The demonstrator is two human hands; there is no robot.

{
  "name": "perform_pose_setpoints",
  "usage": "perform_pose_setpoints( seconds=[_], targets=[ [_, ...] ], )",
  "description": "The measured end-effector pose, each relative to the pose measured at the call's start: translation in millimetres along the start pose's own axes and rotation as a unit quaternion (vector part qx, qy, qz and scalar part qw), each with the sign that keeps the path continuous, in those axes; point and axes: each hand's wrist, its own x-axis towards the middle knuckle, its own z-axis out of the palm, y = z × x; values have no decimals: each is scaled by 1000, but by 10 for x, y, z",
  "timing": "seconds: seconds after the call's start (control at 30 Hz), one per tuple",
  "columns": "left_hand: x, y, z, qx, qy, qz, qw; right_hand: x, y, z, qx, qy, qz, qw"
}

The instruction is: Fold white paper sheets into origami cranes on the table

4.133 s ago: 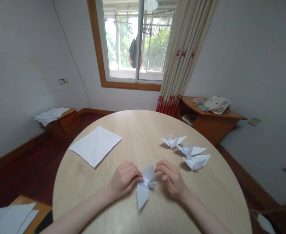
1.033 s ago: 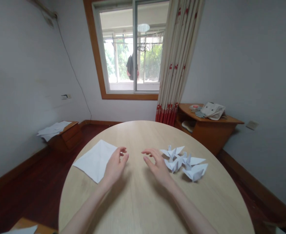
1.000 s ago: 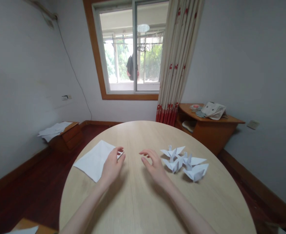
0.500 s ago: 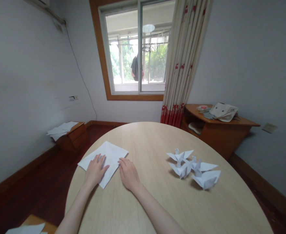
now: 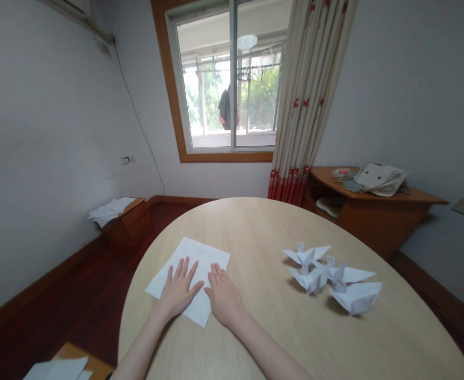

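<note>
A white sheet of paper (image 5: 200, 252) lies flat and turned cornerwise on the left part of the round table (image 5: 251, 227). My left hand (image 5: 180, 290) rests palm down on it, fingers spread. On the sheet's right edge lies my right hand (image 5: 224, 295), fingers stretched out and close together, the thumb toward my left hand. Parts of the paper are hidden beneath both hands. Several folded white paper cranes (image 5: 353, 295) stand in a cluster on the right side of the table, apart from my hands.
A small wooden cabinet (image 5: 137, 219) with papers on top stands at the far left. Beyond the table at the right is a wooden desk (image 5: 374, 211) bearing a cloth bag (image 5: 384, 178). More paper (image 5: 60, 368) lies on a low wooden surface at the lower left.
The sheet has been turned a little and sits nearer to me. My right hand has moved from beside its edge onto the paper, and my left fingers have spread. The view has shifted slightly.
</note>
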Motion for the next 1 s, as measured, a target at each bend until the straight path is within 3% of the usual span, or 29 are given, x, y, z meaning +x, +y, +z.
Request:
perform_pose_setpoints(
  seconds=[0.17,0.33,0.53,0.67,0.83,1.0],
  targets=[
    [-140,193,16,-10,-19,2,1000,-237,98,-13,-8,-18,-12,1000],
    [-387,423,49,-66,-7,56,996,-642,286,-114,11,1,-50,999],
    [-711,682,-99,-144,-93,140,975,-1114,500,-455,12,-70,-56,996],
    [-840,792,-202,-173,-104,191,961,-1325,667,-656,29,-100,-44,994],
    [-845,842,-295,-219,-160,242,931,-1474,874,-784,64,-119,-55,989],
    [-661,782,-426,-235,-188,282,911,-1486,894,-866,116,-112,-77,984]
  ],
)
